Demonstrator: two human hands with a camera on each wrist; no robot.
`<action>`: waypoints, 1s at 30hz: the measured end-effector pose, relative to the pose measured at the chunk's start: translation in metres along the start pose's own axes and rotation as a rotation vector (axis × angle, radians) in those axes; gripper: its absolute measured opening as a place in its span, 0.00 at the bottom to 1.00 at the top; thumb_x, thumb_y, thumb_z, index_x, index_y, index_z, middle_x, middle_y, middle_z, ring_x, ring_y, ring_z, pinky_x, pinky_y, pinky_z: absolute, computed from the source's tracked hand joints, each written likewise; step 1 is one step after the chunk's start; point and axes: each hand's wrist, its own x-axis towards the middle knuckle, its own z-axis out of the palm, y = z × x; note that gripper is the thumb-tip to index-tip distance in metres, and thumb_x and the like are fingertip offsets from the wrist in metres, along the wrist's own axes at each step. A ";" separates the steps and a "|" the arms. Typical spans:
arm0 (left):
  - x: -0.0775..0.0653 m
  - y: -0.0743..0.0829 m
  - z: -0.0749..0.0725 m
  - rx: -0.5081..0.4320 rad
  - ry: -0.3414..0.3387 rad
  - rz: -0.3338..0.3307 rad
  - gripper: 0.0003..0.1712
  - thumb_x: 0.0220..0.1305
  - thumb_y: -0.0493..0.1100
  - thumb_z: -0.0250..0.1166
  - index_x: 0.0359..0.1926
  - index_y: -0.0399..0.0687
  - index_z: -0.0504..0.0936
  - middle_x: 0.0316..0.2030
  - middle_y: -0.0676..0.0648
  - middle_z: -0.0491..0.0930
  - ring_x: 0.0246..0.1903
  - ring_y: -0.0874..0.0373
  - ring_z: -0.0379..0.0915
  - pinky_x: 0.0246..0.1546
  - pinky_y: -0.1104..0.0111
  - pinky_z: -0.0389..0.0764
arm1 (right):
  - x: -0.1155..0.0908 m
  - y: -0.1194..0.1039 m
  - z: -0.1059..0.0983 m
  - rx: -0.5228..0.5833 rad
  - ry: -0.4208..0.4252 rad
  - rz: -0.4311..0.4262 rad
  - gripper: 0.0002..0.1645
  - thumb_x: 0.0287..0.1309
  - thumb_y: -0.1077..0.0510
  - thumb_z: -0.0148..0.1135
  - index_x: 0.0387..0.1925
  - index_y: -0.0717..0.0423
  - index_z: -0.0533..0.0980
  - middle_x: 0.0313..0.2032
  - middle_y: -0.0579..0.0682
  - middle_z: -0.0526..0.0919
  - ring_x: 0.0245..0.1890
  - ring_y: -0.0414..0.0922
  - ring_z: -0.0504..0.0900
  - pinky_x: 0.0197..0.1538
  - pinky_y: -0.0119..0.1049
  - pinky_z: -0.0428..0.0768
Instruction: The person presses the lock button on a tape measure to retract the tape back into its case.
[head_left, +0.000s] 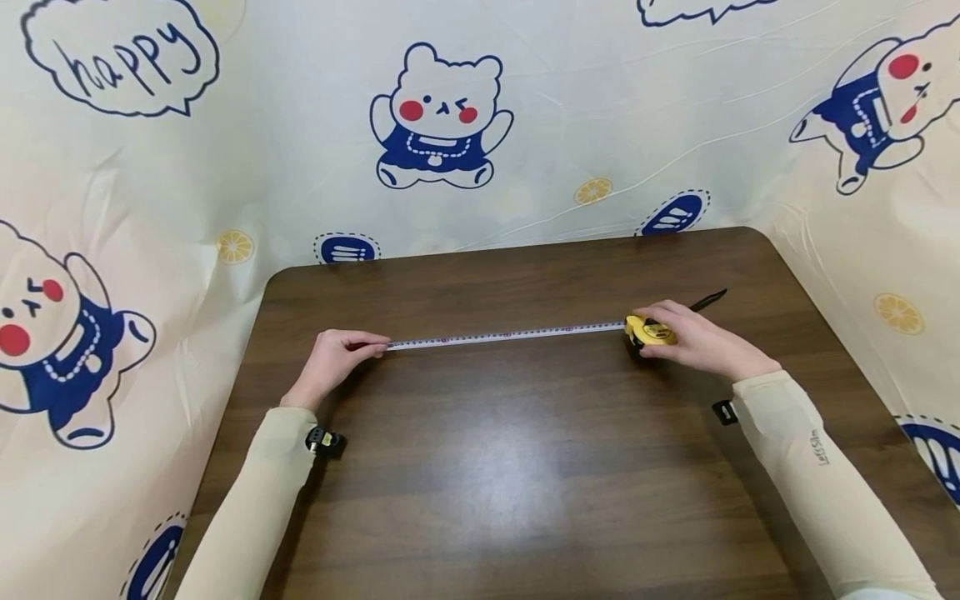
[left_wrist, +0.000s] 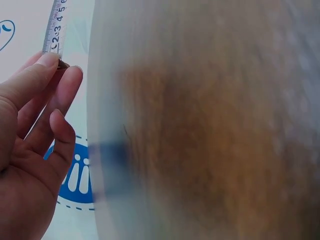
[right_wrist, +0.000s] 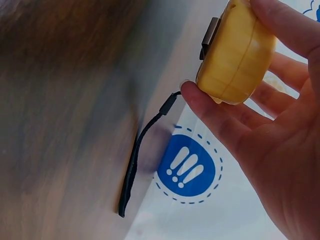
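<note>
A yellow tape measure [head_left: 657, 332] is held in my right hand [head_left: 697, 340], fingers and thumb around its case. Its pale blade [head_left: 506, 335] is pulled out leftward in a straight line over the table. The blade's end is pinched between thumb and fingers of my left hand [head_left: 333, 360]. Up close in the left wrist view, the printed numbers of the blade [left_wrist: 56, 30] start just past the left thumb. A black wrist strap [right_wrist: 135, 160] hangs from the yellow case [right_wrist: 237, 55] in the right wrist view; a dark metal clip sits on the case's side.
Beneath both hands lies a brown wood-grain table [head_left: 480, 467] with rounded far corners. Pale cloth [head_left: 300, 158] printed with cartoon bears surrounds its back and sides. Small dark cameras [head_left: 327, 442] are strapped at both wrists.
</note>
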 end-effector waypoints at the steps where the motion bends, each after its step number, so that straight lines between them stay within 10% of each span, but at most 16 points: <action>1: 0.000 0.001 0.000 -0.002 -0.002 -0.001 0.10 0.68 0.41 0.73 0.48 0.50 0.93 0.44 0.48 0.91 0.47 0.52 0.87 0.46 0.84 0.76 | 0.000 -0.001 0.000 0.002 -0.004 0.004 0.40 0.66 0.50 0.72 0.72 0.62 0.69 0.65 0.65 0.74 0.61 0.59 0.74 0.65 0.62 0.73; 30: 0.011 0.012 0.017 -0.034 -0.007 0.045 0.09 0.67 0.39 0.72 0.47 0.49 0.93 0.40 0.50 0.91 0.42 0.56 0.87 0.45 0.81 0.79 | 0.015 -0.013 0.008 0.004 -0.004 -0.022 0.42 0.65 0.51 0.73 0.72 0.66 0.68 0.65 0.65 0.74 0.61 0.59 0.74 0.64 0.61 0.73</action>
